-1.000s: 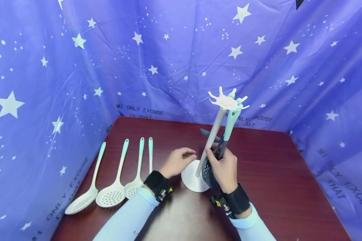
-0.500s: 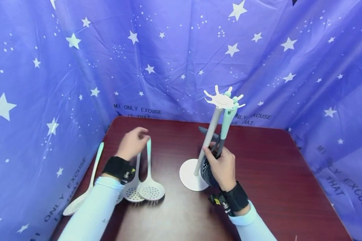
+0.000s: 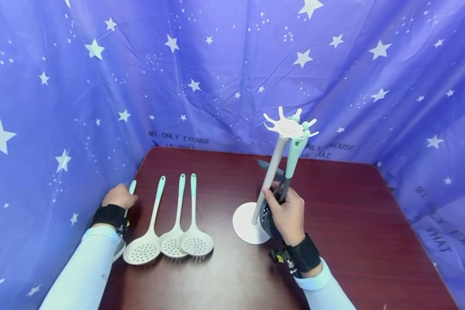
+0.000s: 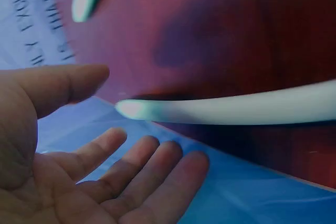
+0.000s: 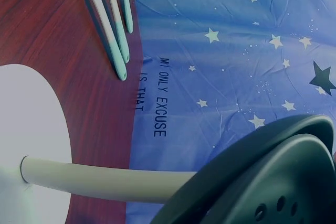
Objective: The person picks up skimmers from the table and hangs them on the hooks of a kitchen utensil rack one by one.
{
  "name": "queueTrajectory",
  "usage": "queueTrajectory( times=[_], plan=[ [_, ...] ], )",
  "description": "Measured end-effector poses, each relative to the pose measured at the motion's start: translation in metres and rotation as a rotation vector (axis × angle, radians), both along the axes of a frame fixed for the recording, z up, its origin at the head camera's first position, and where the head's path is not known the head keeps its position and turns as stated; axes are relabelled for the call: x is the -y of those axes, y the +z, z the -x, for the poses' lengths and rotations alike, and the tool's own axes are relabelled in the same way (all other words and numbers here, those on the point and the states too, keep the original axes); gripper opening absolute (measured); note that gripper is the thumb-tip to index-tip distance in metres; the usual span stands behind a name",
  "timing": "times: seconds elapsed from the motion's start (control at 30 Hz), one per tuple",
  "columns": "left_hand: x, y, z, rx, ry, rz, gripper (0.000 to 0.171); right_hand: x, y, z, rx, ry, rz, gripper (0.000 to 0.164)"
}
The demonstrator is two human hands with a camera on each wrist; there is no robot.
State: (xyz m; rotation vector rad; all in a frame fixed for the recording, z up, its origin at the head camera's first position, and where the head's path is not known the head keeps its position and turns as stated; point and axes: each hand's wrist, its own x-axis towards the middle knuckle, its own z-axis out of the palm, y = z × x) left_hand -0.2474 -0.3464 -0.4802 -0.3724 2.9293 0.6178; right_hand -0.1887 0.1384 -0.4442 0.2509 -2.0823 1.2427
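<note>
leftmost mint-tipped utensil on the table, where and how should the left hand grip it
Probably by its handle, just below the mint tip, from above, thumb on one side, fingers on the other. The handle is long and slim, and its end stands clear of the neighbouring skimmer, leaving room for the left hand.

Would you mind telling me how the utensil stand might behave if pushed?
The tall stand may tip when pushed high up; the dark utensils hanging on one side likely pull it that way. Its straight pole looks stiff.

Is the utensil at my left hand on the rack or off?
Off: the utensil lies on the table, apart from the rack, left hand at its handle.
</note>
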Motion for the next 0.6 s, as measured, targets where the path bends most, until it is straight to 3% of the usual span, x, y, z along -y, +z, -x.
queueTrajectory(
  times=[0.2, 0.37, 0.6],
  plan=[
    [0.004, -0.007, -0.005, 0.088, 0.031, 0.063, 0.041, 0.0, -0.001, 0.001, 0.003, 0.011, 0.014, 0.016],
    [0.006, -0.011, -0.005, 0.083, 0.039, 0.092, 0.034, 0.001, -0.004, 0.001, -0.014, 0.012, 0.024, 0.014],
    [0.011, -0.013, 0.0, 0.031, -0.013, 0.068, 0.02, 0.0, -0.008, 0.004, -0.033, 0.017, 0.042, 0.015]
  ],
)
